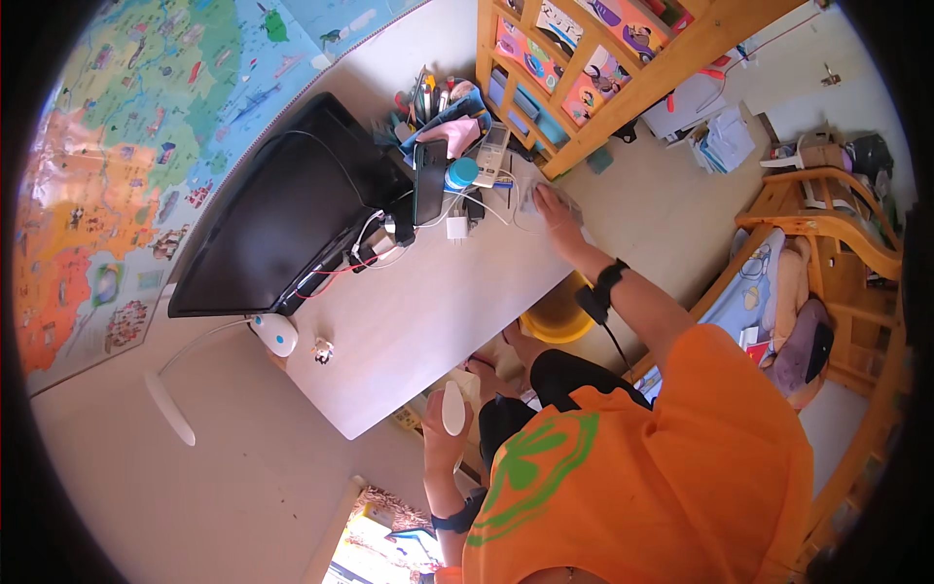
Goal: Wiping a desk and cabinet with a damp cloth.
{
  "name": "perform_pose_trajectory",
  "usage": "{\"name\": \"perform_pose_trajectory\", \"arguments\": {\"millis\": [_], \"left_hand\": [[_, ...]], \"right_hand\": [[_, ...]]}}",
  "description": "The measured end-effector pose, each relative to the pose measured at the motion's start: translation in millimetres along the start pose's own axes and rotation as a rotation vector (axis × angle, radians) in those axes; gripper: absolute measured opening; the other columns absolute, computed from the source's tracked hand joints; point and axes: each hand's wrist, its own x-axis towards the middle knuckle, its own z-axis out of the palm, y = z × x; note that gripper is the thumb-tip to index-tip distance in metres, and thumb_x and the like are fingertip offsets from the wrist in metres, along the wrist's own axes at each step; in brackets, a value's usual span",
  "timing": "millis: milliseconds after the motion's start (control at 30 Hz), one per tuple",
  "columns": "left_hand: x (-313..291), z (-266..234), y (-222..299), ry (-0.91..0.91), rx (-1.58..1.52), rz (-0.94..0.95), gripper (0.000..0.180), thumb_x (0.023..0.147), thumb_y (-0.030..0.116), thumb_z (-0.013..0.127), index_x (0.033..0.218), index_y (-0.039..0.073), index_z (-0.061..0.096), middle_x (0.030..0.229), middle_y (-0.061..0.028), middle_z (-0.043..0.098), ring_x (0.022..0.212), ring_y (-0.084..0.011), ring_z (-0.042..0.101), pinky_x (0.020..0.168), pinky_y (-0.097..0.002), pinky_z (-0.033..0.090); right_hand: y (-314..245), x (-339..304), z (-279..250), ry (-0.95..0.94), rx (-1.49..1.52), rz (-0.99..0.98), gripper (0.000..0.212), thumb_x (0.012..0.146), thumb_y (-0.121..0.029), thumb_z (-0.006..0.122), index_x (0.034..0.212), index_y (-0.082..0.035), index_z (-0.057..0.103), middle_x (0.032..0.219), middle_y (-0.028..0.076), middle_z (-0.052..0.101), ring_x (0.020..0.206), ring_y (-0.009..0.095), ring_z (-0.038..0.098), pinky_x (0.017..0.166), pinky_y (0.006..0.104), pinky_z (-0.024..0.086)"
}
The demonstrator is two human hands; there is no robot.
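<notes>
My left hand [446, 450] is closed around a white object with a smooth oval top [453, 409], held beyond the near edge of the desk [428, 302]. Its lower part is hidden, so its exact kind does not show. My right arm reaches across to the desk's right end. There my right hand [556, 212] presses down on a pale, greyish cloth [574, 206], partly hidden under the fingers. Close by, left of that hand, lie a white cable and a white charger [457, 227]. A blue-lidded jar [462, 173] stands beside an upright dark phone [429, 180].
A black monitor [282, 214] fills the desk's back. Pens and pouches [443, 112] crowd its far corner. A small figurine [322, 350] and a white lamp [276, 334] sit at the left end. Below the desk's right edge is a yellow bucket [559, 311]; wooden bed rails [584, 78] rise beyond.
</notes>
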Motion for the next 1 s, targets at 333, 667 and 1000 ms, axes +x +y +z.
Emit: {"name": "perform_pose_trajectory", "arguments": {"millis": [333,667,1000], "left_hand": [[-5,2,-3,0.027,-0.014,-0.019,0.028,0.080,0.004,0.069,0.105,-0.002,0.058,0.095,-0.0205,0.058,0.087,-0.0409,0.059,0.076,-0.0434,0.051],[4,7,-5,0.001,0.033,0.039,0.028,0.081,0.009,0.070,0.105,0.000,0.059,0.096,-0.0172,0.061,0.088,-0.0356,0.063,0.078,-0.0407,0.052],[6,6,1,-0.072,0.007,0.069,0.027,0.080,0.003,0.068,0.104,-0.002,0.058,0.095,-0.0207,0.058,0.091,-0.0411,0.059,0.078,-0.0442,0.050]], "right_hand": [[-19,-33,-22,0.017,0.167,0.088,0.058,0.082,0.009,0.043,0.138,-0.001,0.042,0.147,0.018,0.038,0.134,0.036,0.040,0.111,0.0393,0.035],[6,11,6,0.157,0.111,0.083,0.054,0.085,0.007,0.043,0.138,-0.003,0.045,0.145,0.016,0.042,0.135,0.034,0.040,0.112,0.0392,0.034],[-17,-97,-29,0.057,0.163,0.238,0.051,0.091,0.001,0.042,0.142,-0.005,0.042,0.146,0.016,0.040,0.138,0.034,0.037,0.115,0.0389,0.030]]}}
